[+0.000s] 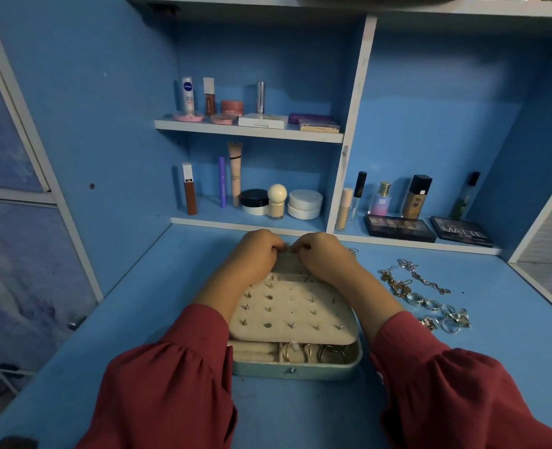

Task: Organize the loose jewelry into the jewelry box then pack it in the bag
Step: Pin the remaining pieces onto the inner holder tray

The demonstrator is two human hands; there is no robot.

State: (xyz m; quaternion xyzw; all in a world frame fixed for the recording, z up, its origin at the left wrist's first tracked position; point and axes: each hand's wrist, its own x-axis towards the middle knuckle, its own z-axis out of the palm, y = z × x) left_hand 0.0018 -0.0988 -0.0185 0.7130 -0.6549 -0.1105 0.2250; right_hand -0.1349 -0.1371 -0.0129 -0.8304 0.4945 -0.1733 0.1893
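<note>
On the upper shelf behind the jewelry box, a white tube can be seen with the word NIVEA in a blue circle. More to the right, behind the box, a small bottle is marked SB, and a dark palette is marked MATTE in big pale letters. The other writing is too small to be read.

Both arms are stretched forward over the box, in dark red sleeves. The left hand is held at the far edge of the box with its fingers curled down. The right hand is held just beside it, almost touching, with its fingers curled the same way. Something small and thin seems to be pinched between the two hands at the far edge, but it is too blurry to be named, so it cannot be told what is gripped.

The box sits on the blue desk, in the middle, near the person. It is pale blue-green with a small round knob at the front. A cream pad full of little stud earrings in rows is laid over most of it. At the front of the box, a few silver hoops are tucked in a slot.

To the right of the box, chains and rings are spread loose on the desk.
</note>
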